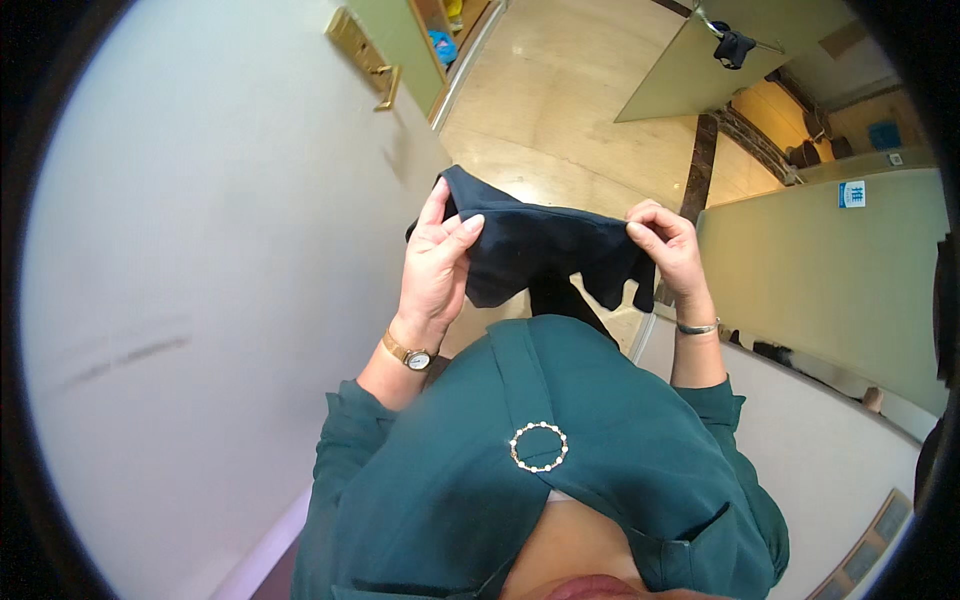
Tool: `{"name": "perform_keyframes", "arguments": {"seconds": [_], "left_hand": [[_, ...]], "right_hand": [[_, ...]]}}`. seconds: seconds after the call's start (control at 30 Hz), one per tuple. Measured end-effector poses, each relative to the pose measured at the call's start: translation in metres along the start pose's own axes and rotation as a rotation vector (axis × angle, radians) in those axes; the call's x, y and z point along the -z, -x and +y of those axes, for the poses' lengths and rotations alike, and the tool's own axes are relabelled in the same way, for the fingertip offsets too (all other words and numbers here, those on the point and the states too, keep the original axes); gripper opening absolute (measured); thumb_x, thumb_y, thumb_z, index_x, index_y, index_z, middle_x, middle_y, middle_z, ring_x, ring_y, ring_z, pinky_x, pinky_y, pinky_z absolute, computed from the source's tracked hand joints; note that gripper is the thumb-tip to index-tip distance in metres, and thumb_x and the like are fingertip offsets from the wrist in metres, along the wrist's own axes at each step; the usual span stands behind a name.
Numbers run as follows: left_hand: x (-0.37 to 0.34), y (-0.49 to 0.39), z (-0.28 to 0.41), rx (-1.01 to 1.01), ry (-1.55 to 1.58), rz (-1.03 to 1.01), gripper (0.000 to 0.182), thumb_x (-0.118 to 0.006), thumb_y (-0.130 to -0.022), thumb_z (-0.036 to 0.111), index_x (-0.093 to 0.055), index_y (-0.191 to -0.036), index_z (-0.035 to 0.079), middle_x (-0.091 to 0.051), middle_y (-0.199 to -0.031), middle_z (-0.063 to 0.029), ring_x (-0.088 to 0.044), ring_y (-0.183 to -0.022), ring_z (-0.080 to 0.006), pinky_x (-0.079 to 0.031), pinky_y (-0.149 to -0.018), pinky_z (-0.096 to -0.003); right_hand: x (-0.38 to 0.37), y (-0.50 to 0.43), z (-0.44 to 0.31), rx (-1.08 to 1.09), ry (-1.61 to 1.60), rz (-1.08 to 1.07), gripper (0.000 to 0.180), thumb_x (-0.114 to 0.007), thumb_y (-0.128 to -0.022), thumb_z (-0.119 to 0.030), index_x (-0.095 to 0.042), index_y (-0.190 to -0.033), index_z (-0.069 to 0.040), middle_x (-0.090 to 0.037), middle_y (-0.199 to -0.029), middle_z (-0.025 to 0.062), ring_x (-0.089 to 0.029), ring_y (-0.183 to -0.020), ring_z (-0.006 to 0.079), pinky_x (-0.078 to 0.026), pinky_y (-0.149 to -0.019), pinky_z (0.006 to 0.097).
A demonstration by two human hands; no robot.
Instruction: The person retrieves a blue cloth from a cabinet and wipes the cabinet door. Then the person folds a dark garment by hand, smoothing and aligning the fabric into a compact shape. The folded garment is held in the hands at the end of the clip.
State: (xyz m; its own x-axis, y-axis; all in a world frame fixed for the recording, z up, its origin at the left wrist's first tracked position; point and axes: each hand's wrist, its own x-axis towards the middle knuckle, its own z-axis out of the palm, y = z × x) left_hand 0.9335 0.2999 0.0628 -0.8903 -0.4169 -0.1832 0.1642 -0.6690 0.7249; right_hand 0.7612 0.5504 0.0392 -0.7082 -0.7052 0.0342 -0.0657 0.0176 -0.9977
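A dark navy cloth garment (525,244) is stretched between my two hands in front of my waist. My left hand (439,251) pinches its left end, thumb on the near face and fingers behind the fabric. At the top right corner, my right hand (667,244) grips the edge between thumb and curled fingers. The upper edge runs nearly straight, while the lower edge hangs in uneven points. Which kind of garment it is I cannot tell. Part of the cloth is hidden behind my left fingers.
On the left stands a white door (225,225) with a brass lever handle (386,86). Beige floor tiles (555,97) stretch ahead. A frosted glass door (817,255) with a blue-and-white sticker (852,194) is at right. A dark object (733,49) hangs on a metal handle at upper right.
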Motion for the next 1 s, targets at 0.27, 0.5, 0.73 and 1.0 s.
{"name": "perform_keyframes", "arguments": {"seconds": [0.27,0.5,0.73,1.0], "left_hand": [[-0.076,-0.153,-0.016,0.241,-0.255,-0.126,0.056,-0.036,-0.105,0.038,-0.022,-0.152,0.010,-0.064,-0.119,-0.0099,-0.060,-0.106,-0.0170,-0.046,-0.088,-0.0328],[-0.116,-0.263,-0.022,0.277,-0.207,-0.196,0.060,-0.044,-0.103,0.039,-0.025,-0.152,0.008,-0.057,-0.093,0.0025,-0.047,-0.082,-0.0056,-0.039,-0.076,-0.0228],[-0.125,-0.406,-0.023,0.139,-0.352,-0.476,0.046,-0.050,-0.100,0.019,-0.040,-0.142,0.007,-0.067,-0.101,-0.0041,-0.060,-0.095,-0.0099,-0.044,-0.089,-0.0256],[-0.145,-0.594,-0.034,-0.081,-0.808,-0.681,0.056,-0.063,-0.086,0.004,-0.044,-0.139,0.008,-0.055,-0.104,-0.0061,-0.057,-0.090,-0.0107,-0.047,-0.079,-0.0231]], "right_hand": [[0.015,-0.143,-0.017,0.192,0.154,0.003,0.034,-0.077,-0.079,-0.022,-0.067,-0.104,-0.002,-0.065,-0.096,0.0084,-0.062,-0.089,0.0199,-0.049,-0.081,0.0318],[0.061,-0.247,-0.028,0.240,0.260,0.091,0.012,-0.068,-0.085,-0.010,-0.066,-0.085,0.002,-0.058,-0.071,0.0106,-0.056,-0.064,0.0210,-0.044,-0.059,0.0310],[0.118,-0.345,-0.051,0.407,0.389,0.279,0.009,-0.064,-0.089,-0.006,-0.063,-0.087,0.002,-0.056,-0.073,0.0088,-0.053,-0.065,0.0186,-0.043,-0.060,0.0295],[0.174,-0.437,-0.094,0.281,0.304,0.306,0.008,-0.061,-0.092,-0.004,-0.062,-0.088,0.003,-0.056,-0.076,0.0036,-0.050,-0.069,0.0102,-0.041,-0.063,0.0237]]}}
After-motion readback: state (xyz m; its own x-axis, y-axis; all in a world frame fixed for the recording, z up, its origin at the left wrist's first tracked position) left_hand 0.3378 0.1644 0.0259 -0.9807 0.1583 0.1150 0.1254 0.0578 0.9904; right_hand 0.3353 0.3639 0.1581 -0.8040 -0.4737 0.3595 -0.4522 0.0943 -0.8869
